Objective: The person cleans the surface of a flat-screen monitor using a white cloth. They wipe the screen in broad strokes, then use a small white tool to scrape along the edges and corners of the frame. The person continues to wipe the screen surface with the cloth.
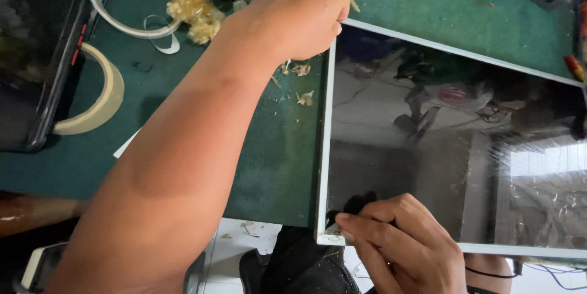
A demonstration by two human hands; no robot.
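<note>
**Working the panel's left edge from both corners**

A large glossy panel (452, 147) with a thin white frame lies flat on the green bench (275, 147), filling the right half of the view from 1 to 5 o'clock. The left hand (299, 10) sits at its far left corner, at about 12 o'clock, curled into a closed grip on a thin, pale stick-like tool (354, 5) whose tip points at the frame's corner. The right hand (397, 239) is at the near left corner, at about 6 o'clock, fingers pinched together on a small dark wad (358, 203) pressed against the glass just inside the frame.

To do this well, I judge the tool should stay shallow along the frame, never levering against the glass, which looks thin and easily cracked. The near hand should press lightly, only enough to steady the corner. Yellowish scraps (195, 3) and flakes (302, 95) lie on the bench at 11 o'clock; any under the panel could scratch it. A tape roll (104, 95) at 9 o'clock and a dark tablet (30, 62) beside it are well apart from the work.
</note>
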